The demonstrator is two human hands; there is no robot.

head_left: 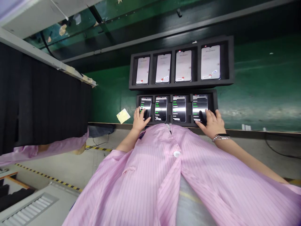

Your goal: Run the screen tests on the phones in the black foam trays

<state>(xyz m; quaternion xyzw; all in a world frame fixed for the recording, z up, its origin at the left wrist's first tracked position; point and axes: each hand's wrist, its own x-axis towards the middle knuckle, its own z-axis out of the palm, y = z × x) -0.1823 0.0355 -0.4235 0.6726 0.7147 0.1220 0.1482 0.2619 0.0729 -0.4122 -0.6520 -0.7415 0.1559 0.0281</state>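
A dark foam tray (215, 108) lies at the table's front edge, with several dark-screened smartphones set in its slots. My left hand (139, 120) rests at the tray's left end, fingers apart, over the lower part of the leftmost phone (147, 103). At the other end my right hand (213, 123) is spread beside the rightmost phone (199, 102), its fingertips at the phone's right edge and the thumb near its lower corner. Between the hands lie two more phones, the left one (161, 108) and the right one (179, 108), both showing green and white text lines.
Behind it, a larger foam tray (181, 86) holds several white-screened phones (183, 66). A yellow paper note (123, 116) lies left on the green table (256, 81). A black curtain (47, 100) hangs at left, with another person's pink sleeve (61, 145) below it.
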